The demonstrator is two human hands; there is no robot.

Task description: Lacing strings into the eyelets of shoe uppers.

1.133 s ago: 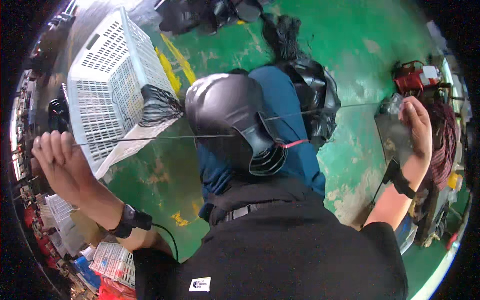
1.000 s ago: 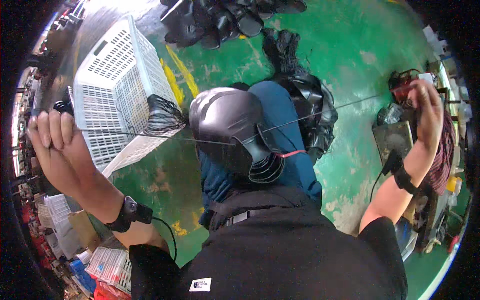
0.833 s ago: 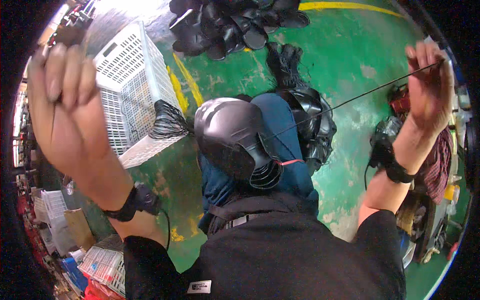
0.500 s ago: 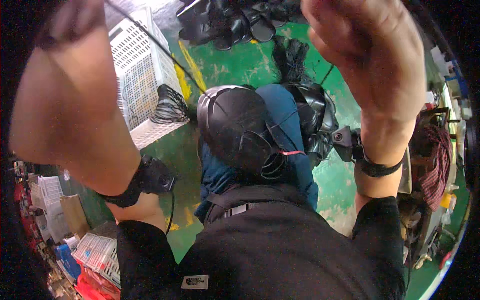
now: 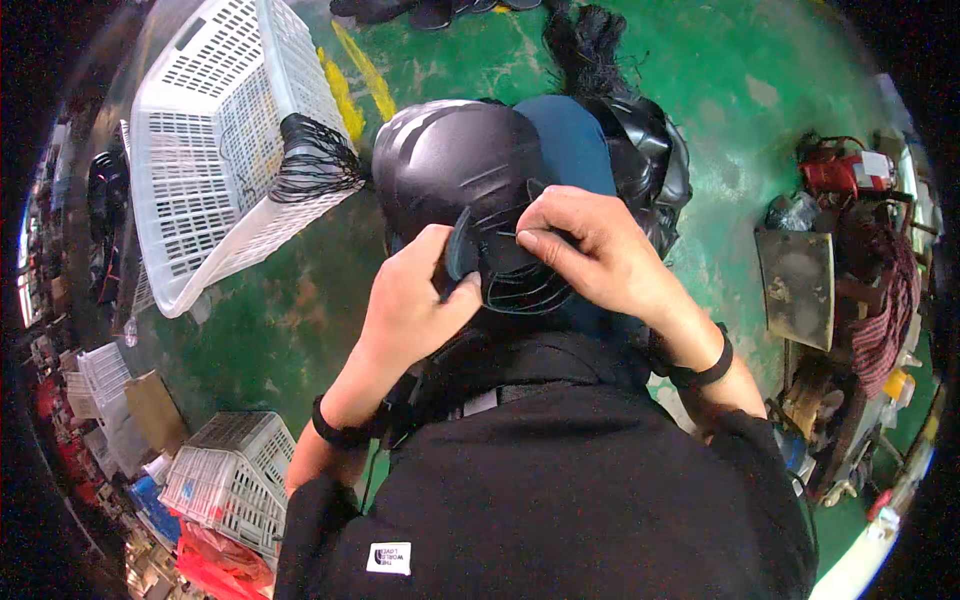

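Note:
Over my lap, both hands work close together. My left hand (image 5: 418, 300) is closed, its thumb and fingers pinching a curved black leather-like piece (image 5: 460, 245) that stands up between them. My right hand (image 5: 605, 245) is also closed in a pinch, at the end of thin black cord (image 5: 530, 298) that loops below the fingers. A small dark tip sticks up above that hand; its kind is too small to tell. Under the hands, a large glossy black rounded thing (image 5: 455, 150) covers my left knee. Blue trouser cloth (image 5: 570, 140) shows beside it.
At the left stands a white perforated basket (image 5: 180, 180), with a bundle of black cords (image 5: 312, 160) over its edge. Glossy black pieces (image 5: 650, 165) and another cord bundle (image 5: 585, 50) lie right of my knees. A smaller crate (image 5: 230, 470) and a wooden board (image 5: 797, 285) stand lower down.
Both hands have come down from high at the sides and together over my lap. They now pinch the black piece and the cord. The view has shifted, showing more of the basket.

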